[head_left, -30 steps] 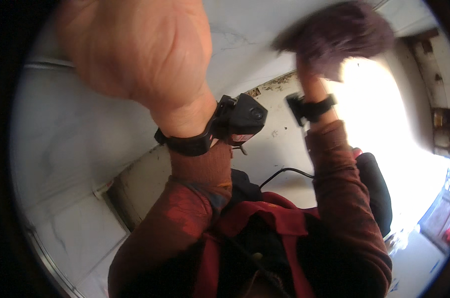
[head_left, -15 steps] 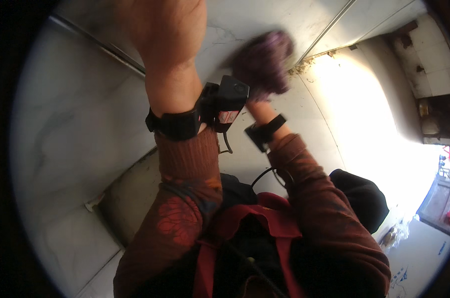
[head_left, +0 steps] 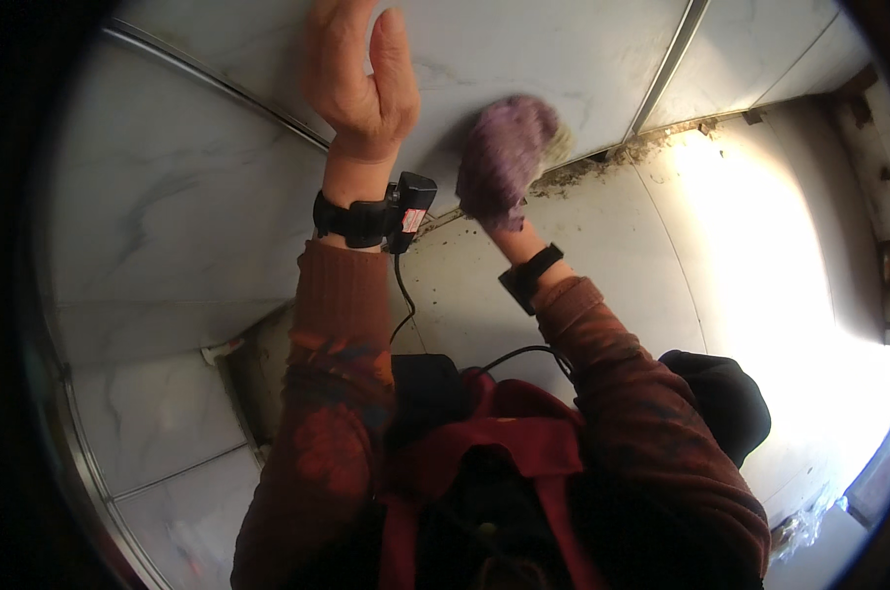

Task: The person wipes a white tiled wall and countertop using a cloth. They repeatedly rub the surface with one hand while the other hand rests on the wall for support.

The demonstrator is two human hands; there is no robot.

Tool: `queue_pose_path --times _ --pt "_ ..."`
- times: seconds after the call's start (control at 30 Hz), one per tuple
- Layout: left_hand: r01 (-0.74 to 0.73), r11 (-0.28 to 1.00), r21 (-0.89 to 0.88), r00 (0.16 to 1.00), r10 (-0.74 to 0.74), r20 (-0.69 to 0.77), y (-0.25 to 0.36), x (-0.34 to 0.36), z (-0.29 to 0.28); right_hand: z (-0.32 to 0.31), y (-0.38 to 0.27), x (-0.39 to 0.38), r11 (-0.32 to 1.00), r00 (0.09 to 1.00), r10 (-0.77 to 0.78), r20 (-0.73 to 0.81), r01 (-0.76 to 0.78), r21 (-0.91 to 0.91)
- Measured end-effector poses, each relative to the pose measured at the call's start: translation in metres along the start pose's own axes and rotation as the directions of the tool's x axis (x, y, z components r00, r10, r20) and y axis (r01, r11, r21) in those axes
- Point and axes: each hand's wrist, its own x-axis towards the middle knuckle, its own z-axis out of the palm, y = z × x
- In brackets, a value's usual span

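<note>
A purple cloth (head_left: 504,162) hides most of my right hand (head_left: 513,236); only the wrist side shows below it. The cloth lies against the white marble-patterned panel (head_left: 455,59), just above the dirty seam along its bottom. A paler, greenish patch shows at the cloth's right side. My left hand (head_left: 364,93) is raised against the same panel, left of the cloth. Its thumb stands apart from the fingers and nothing shows in it. The fingertips run out of the picture at the top.
Metal trim strips (head_left: 669,64) divide the panels. Dark crumbs of dirt (head_left: 587,172) lie along the seam by the floor (head_left: 602,246). Bright light falls on the floor at right. A clear plastic bag (head_left: 803,531) lies at lower right. Cables hang from both wrist devices.
The cloth has shifted slightly down, and its blur is gone. My left hand has come further into the picture, so its thumb and part of its fingers now show.
</note>
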Motion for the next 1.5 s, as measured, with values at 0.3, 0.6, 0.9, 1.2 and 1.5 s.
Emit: queue_pose_path --times 0.3,0.6,0.9,1.2,1.5 --pt "0.044 0.987 0.153 0.979 -0.073 0.188 0.010 -0.015 0.020 -0.022 -0.005 0.014 0.976 0.977 -0.211 0.017 0.209 0.066" --pt "0.030 0.966 0.258 0.983 -0.075 0.169 0.009 -0.019 0.023 -0.067 0.049 0.125 0.979 0.959 -0.203 -0.196 0.204 -0.017" --pt "0.064 0.997 -0.042 0.993 -0.059 0.105 0.009 -0.009 0.006 -0.055 -0.042 0.096 0.930 0.956 -0.273 -0.111 0.291 0.222" --pt "0.133 0.956 -0.263 0.971 -0.179 -0.161 0.010 0.007 0.009 -0.114 -0.060 0.211 0.827 0.818 -0.444 -0.367 0.532 0.185" --pt "0.155 0.966 -0.208 0.902 -0.225 -0.370 -0.009 0.037 -0.029 -0.117 -0.116 0.175 0.724 0.700 -0.684 -0.204 0.686 -0.075"
